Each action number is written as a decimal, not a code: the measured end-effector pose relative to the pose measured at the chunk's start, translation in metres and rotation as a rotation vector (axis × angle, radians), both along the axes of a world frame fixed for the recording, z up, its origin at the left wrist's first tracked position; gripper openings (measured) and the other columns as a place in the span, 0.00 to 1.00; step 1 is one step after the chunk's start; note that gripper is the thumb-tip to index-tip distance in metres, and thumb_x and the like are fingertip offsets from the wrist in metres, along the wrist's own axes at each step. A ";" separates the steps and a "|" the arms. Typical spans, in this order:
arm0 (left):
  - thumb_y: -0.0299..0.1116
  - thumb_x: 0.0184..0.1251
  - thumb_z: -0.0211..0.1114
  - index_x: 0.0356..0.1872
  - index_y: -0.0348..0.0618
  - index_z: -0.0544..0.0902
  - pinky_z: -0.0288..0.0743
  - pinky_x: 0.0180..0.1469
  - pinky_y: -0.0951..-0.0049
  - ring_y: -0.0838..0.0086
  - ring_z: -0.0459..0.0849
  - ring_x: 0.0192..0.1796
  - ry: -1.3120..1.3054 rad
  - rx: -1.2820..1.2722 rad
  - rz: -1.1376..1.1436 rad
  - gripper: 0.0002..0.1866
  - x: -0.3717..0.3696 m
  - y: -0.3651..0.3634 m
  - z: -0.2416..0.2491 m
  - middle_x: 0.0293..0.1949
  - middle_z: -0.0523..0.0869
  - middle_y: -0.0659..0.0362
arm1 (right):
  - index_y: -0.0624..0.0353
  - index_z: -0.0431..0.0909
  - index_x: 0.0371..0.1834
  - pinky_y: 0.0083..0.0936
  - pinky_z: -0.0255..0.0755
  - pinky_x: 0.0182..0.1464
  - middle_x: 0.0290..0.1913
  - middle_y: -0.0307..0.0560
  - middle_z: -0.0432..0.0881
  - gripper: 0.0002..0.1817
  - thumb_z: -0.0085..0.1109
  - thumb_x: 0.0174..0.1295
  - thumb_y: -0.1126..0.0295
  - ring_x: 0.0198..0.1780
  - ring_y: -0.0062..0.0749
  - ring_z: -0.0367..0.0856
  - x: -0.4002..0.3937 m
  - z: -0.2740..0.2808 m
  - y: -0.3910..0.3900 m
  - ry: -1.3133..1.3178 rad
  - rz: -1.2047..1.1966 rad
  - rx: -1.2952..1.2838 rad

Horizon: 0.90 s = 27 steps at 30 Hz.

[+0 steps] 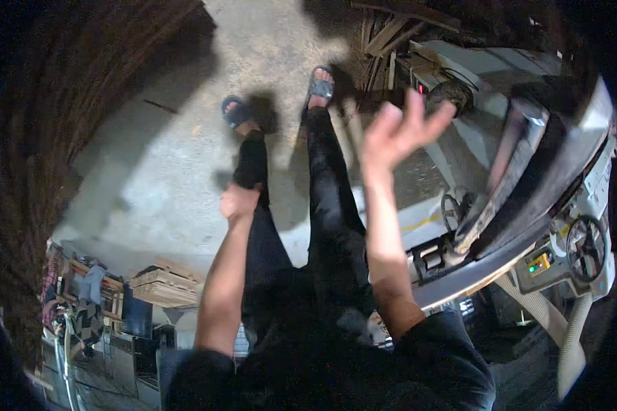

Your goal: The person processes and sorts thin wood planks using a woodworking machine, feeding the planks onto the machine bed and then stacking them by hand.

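My left hand (240, 200) is closed in front of my lower left trouser leg, against dark fabric (251, 163). Whether it grips that fabric or something else dark cannot be made out. Raised beside the machine (514, 181), my right hand (403, 135) is blurred, with its fingers spread and nothing in them. My feet in dark sandals (321, 85) stand on the concrete floor.
On the right, the machine has a handwheel (585, 248), a control box (537, 266) with a green light and ribbed hoses (572, 342). Wood scraps (391, 34) lie at the top. Stacked boards (163, 284) and hanging clothes (91, 291) are at the lower left.
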<state>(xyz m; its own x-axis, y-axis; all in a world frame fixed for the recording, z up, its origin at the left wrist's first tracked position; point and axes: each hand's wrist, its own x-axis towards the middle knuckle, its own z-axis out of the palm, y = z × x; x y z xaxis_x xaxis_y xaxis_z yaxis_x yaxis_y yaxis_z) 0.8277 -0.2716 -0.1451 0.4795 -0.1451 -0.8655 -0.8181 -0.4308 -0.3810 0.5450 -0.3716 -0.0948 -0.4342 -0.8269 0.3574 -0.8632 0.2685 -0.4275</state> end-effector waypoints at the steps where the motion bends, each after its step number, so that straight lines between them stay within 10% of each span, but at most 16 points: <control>1: 0.61 0.49 0.75 0.45 0.41 0.86 0.82 0.52 0.55 0.53 0.87 0.51 -0.012 -0.082 -0.084 0.33 0.005 0.012 -0.008 0.48 0.87 0.44 | 0.57 0.80 0.56 0.54 0.43 0.76 0.77 0.70 0.49 0.16 0.58 0.68 0.64 0.79 0.63 0.43 0.008 -0.043 -0.004 -0.056 0.012 0.110; 4: 0.57 0.54 0.70 0.41 0.40 0.86 0.81 0.53 0.55 0.48 0.88 0.46 -0.075 -0.105 -0.091 0.28 0.014 0.012 -0.009 0.43 0.87 0.43 | 0.61 0.80 0.52 0.46 0.54 0.73 0.72 0.69 0.61 0.15 0.59 0.68 0.63 0.74 0.58 0.57 0.013 -0.195 -0.004 -0.423 -0.021 0.265; 8: 0.58 0.59 0.67 0.44 0.42 0.86 0.77 0.49 0.51 0.47 0.84 0.45 0.012 -0.277 -0.043 0.28 0.047 0.035 -0.017 0.41 0.86 0.46 | 0.64 0.84 0.36 0.42 0.75 0.52 0.40 0.61 0.86 0.18 0.63 0.64 0.57 0.47 0.53 0.84 -0.043 -0.380 -0.016 -0.816 -0.231 0.778; 11: 0.54 0.61 0.68 0.39 0.32 0.83 0.74 0.52 0.55 0.49 0.82 0.45 0.064 -0.516 0.157 0.28 0.109 0.105 -0.053 0.39 0.85 0.42 | 0.60 0.77 0.62 0.38 0.72 0.60 0.51 0.57 0.85 0.28 0.61 0.67 0.50 0.57 0.46 0.81 -0.091 -0.442 -0.080 -0.774 -0.360 0.932; 14: 0.48 0.64 0.72 0.39 0.27 0.81 0.74 0.54 0.57 0.54 0.82 0.46 -0.033 -0.371 0.538 0.26 0.098 0.055 -0.033 0.44 0.87 0.43 | 0.61 0.77 0.60 0.38 0.73 0.57 0.49 0.56 0.84 0.26 0.60 0.67 0.53 0.54 0.45 0.80 -0.128 -0.466 -0.147 -0.911 -0.419 0.815; 20: 0.47 0.70 0.64 0.44 0.29 0.82 0.75 0.51 0.60 0.56 0.83 0.44 -0.048 -0.520 0.175 0.23 0.063 0.012 -0.018 0.41 0.86 0.45 | 0.62 0.75 0.57 0.37 0.77 0.49 0.43 0.53 0.81 0.20 0.59 0.69 0.60 0.45 0.42 0.79 -0.199 -0.503 -0.210 -1.595 -0.620 0.266; 27: 0.45 0.65 0.70 0.40 0.32 0.84 0.76 0.50 0.64 0.63 0.83 0.41 -0.035 -0.391 0.420 0.20 0.108 0.085 -0.040 0.38 0.87 0.50 | 0.63 0.74 0.54 0.35 0.81 0.40 0.39 0.50 0.78 0.14 0.58 0.70 0.67 0.36 0.40 0.78 -0.158 -0.480 -0.101 -2.080 -0.498 -0.141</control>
